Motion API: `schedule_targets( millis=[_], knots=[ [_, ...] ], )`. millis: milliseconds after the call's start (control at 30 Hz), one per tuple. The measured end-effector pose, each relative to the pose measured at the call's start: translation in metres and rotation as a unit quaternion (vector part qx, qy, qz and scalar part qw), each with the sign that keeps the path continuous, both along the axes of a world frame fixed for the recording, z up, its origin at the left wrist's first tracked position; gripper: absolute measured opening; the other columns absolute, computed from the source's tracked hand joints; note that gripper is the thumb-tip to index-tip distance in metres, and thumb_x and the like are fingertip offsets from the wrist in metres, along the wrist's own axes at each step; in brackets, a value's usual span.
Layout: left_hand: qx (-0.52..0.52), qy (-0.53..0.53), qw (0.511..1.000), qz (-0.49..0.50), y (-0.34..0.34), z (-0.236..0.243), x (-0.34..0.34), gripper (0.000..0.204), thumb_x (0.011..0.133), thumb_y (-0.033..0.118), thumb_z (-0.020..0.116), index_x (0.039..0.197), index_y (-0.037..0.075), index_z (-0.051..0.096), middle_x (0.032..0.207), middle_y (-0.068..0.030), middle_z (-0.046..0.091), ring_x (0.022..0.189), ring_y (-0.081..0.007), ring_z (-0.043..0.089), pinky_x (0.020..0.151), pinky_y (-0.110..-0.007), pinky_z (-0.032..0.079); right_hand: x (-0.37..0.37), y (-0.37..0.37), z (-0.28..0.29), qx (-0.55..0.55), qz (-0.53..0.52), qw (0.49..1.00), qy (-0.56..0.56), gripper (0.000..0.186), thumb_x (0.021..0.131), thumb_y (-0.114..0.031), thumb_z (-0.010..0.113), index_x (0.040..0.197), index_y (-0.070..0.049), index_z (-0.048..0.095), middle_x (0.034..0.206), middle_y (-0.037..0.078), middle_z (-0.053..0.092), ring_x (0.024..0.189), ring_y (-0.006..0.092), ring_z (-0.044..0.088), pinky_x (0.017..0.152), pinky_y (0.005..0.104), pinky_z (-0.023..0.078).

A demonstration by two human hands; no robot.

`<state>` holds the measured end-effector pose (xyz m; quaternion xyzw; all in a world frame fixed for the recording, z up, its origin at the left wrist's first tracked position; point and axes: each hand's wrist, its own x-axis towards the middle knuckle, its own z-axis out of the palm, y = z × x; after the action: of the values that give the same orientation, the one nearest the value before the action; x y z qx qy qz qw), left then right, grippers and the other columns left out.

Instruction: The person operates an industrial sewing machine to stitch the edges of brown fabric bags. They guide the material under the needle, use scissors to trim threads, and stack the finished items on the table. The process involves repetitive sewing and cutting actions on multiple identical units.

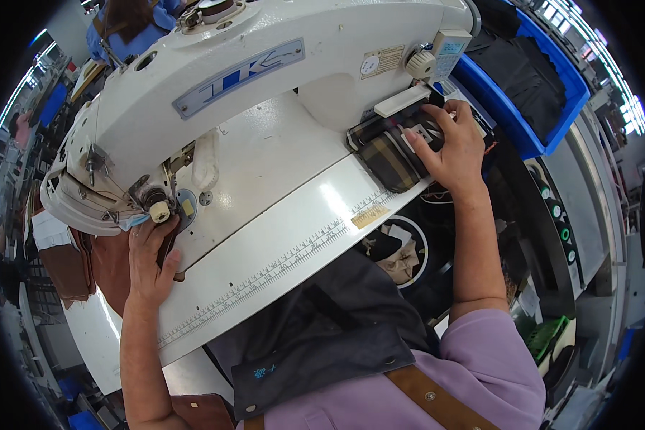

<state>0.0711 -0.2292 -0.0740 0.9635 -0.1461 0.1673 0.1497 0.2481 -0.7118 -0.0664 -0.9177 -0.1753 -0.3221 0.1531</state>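
Observation:
On the left, my left hand (153,261) lies with fingers stretched over a brown fabric piece (111,261), close beside the needle area of a white sewing machine (244,79). Its fingertips are partly hidden behind the machine head. My right hand (455,147) is at a dark plaid fabric pad (390,159) on the right end of the machine bed. Thumb and index finger are spread apart there, with a small white label (423,132) between them. The other right fingers curl behind, partly out of sight.
A ruler strip (287,254) runs along the table's front edge. Behind my right hand stands a blue bin (530,136) with dark fabric. Below the edge is a round white-rimmed container (424,251) holding scraps. Thread spools (555,210) line the right side. Another person (132,29) is at the far left.

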Motion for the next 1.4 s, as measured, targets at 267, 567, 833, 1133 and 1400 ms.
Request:
schedule_targets(
  millis=[267, 567, 833, 1133, 1400],
  knots=[
    [-0.035, 0.085, 0.99, 0.109, -0.032, -0.009, -0.016, 0.062, 0.091, 0.027, 0.067, 0.147, 0.003, 0.054, 0.152, -0.0228, 0.049, 0.147, -0.0417, 0.039, 0.123, -0.063, 0.016, -0.052, -0.006, -0.017, 0.077, 0.111, 0.99, 0.027, 0.067, 0.066, -0.043, 0.093, 0.118, -0.008, 0.069, 0.113, 0.013, 0.059, 0.086, 0.0281, 0.066, 0.075, 0.0381, 0.057],
    [-0.044, 0.177, 0.965, 0.188, -0.058, -0.001, -0.02, 0.076, 0.1, 0.052, 0.057, 0.158, 0.007, 0.04, 0.167, -0.0188, 0.033, 0.157, -0.0385, 0.025, 0.121, -0.073, 0.005, -0.056, 0.005, -0.018, -0.003, 0.161, 0.987, 0.015, 0.046, 0.067, -0.014, 0.088, 0.11, -0.012, 0.073, 0.107, 0.006, 0.069, 0.089, 0.0256, 0.071, 0.072, 0.0368, 0.059],
    [0.081, 0.159, 0.971, 0.157, -0.06, 0.02, -0.011, 0.082, 0.097, 0.059, 0.059, 0.15, -0.002, 0.048, 0.154, -0.0239, 0.049, 0.146, -0.0433, 0.043, 0.113, -0.067, 0.038, -0.059, 0.006, -0.021, -0.001, 0.144, 0.989, 0.024, 0.039, 0.061, 0.001, 0.081, 0.096, -0.009, 0.069, 0.102, 0.003, 0.073, 0.088, 0.0256, 0.072, 0.072, 0.0361, 0.059],
    [0.093, 0.07, 0.985, 0.13, -0.057, -0.004, -0.015, 0.082, 0.095, 0.055, 0.064, 0.149, -0.004, 0.048, 0.152, -0.0247, 0.051, 0.145, -0.0438, 0.044, 0.114, -0.067, 0.036, -0.059, 0.006, -0.018, -0.014, 0.148, 0.989, 0.012, 0.029, 0.062, -0.002, 0.079, 0.088, -0.007, 0.066, 0.098, 0.003, 0.077, 0.081, 0.0233, 0.071, 0.069, 0.0347, 0.057],
    [0.075, 0.081, 0.985, 0.133, -0.056, -0.004, -0.017, 0.08, 0.096, 0.053, 0.063, 0.151, -0.002, 0.046, 0.153, -0.0257, 0.049, 0.146, -0.0453, 0.042, 0.116, -0.067, 0.033, -0.062, -0.003, -0.015, -0.064, 0.156, 0.984, 0.054, 0.023, 0.069, -0.001, 0.076, 0.081, -0.005, 0.057, 0.109, 0.008, 0.078, 0.073, 0.0248, 0.07, 0.064, 0.0338, 0.057]
  ],
)
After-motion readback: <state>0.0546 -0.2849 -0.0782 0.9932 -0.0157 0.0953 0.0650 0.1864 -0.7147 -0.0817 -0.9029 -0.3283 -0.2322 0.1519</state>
